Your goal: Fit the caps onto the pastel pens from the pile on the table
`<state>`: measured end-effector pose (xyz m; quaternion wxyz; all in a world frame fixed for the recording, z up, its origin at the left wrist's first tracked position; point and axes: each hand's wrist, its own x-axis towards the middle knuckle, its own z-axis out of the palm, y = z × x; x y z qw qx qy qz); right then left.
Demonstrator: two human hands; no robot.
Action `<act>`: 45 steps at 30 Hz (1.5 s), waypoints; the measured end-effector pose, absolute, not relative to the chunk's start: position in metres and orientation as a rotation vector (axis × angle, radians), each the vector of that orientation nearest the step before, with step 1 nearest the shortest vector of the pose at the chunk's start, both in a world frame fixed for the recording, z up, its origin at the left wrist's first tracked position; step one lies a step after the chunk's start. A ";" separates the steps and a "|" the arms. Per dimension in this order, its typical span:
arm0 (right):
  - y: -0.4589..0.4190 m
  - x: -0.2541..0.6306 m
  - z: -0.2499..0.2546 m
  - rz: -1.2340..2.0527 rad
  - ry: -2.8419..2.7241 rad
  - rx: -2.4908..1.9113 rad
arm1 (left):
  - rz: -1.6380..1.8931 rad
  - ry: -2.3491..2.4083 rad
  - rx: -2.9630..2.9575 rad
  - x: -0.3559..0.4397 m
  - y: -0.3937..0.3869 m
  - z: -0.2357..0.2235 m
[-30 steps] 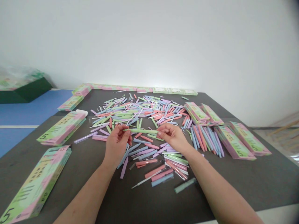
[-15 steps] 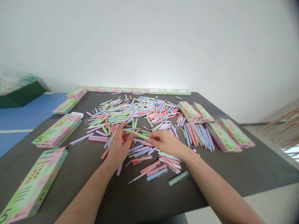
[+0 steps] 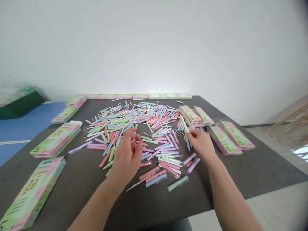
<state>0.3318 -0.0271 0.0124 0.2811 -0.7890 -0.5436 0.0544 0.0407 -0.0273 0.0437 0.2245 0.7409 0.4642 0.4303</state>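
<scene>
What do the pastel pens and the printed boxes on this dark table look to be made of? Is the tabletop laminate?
The pastel pens look like smooth matte plastic, with even colour and a soft sheen. The printed boxes look like thin coated card, with flat printed faces and folded edges. The dark tabletop could be laminate, given its flat, faintly sheened surface, but the look leaves that open.

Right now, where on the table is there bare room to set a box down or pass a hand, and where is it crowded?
Bare dark tabletop lies between the long box at near left and the left hand. Another patch lies right of the right hand, below the pink-green boxes. It is crowded across the central pastel pen pile and where pens meet the boxes by the right hand.
</scene>
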 end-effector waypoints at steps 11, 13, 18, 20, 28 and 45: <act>-0.036 0.360 0.002 0.033 -1.277 -2.650 | 1.170 1.405 2.202 0.035 -0.015 0.004; -0.037 0.360 0.003 0.027 -1.242 -2.674 | 1.173 1.375 2.261 0.034 -0.016 0.000; -0.036 0.358 0.004 -0.028 -1.198 -2.677 | 1.231 1.345 2.327 0.033 -0.018 0.001; -0.036 0.356 0.004 -0.054 -1.187 -2.672 | 1.244 1.354 2.329 0.032 -0.018 0.001; -0.033 0.352 -0.001 -0.252 -1.287 -2.493 | 1.275 1.360 2.346 0.033 -0.017 0.003; -0.020 0.317 -0.033 -0.231 -2.075 -2.277 | 1.276 1.312 2.408 0.032 -0.019 0.008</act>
